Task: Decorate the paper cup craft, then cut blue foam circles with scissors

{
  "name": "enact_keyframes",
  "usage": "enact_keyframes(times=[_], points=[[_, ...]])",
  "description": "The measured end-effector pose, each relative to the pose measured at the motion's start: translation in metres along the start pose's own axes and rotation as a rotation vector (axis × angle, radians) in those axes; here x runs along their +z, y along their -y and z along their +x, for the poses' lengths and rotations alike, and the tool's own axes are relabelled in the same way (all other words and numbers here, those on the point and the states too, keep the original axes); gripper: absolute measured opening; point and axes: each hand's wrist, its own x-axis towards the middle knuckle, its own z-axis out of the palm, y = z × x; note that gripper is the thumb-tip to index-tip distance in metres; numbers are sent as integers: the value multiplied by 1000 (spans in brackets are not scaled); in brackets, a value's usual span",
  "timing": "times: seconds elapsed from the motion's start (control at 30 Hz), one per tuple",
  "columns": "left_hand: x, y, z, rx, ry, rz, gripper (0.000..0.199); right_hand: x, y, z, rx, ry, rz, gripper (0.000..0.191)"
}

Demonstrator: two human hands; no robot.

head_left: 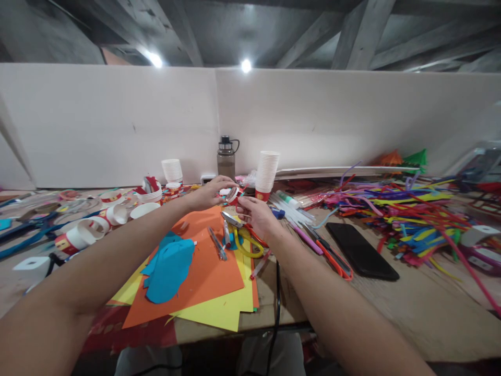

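Near the middle of the table my two hands meet at a small red-and-white piece [234, 195], seemingly cut from a paper cup. My left hand [212, 193] curls its fingers around the left side of it. My right hand [259, 215] pinches it from the right, with some fingertips hidden. Just below the right hand lie yellow-handled scissors [250, 249]. Pens [217, 243] and blue paper cutouts [172, 271] rest on orange paper [211, 282], with yellow paper [219, 313] underneath. A stack of paper cups [266, 172] stands behind the right hand.
A water bottle [226, 159] stands against the white partition [117, 125]. Cut cup rings [80, 236] lie to the left. On the right are orange-handled scissors [334, 258], a black phone [362, 250] and a heap of coloured pipe cleaners [410, 209]. A black cable [277, 292] hangs over the front edge.
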Motion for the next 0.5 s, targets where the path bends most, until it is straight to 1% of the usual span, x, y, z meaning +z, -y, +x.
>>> enact_keyframes(times=[0.1,0.27,0.37,0.5], points=[[1,-8,2,-4,-20,31,52,-2,-3,1,-14,-13,0,21],[-1,-14,4,7,-48,47,59,-1,-4,2,-40,-21,20,23],[-2,-14,4,22,-15,39,62,2,-3,2,-52,4,47,24],[-4,-13,3,26,23,23,69,3,-2,2,-38,33,82,18]])
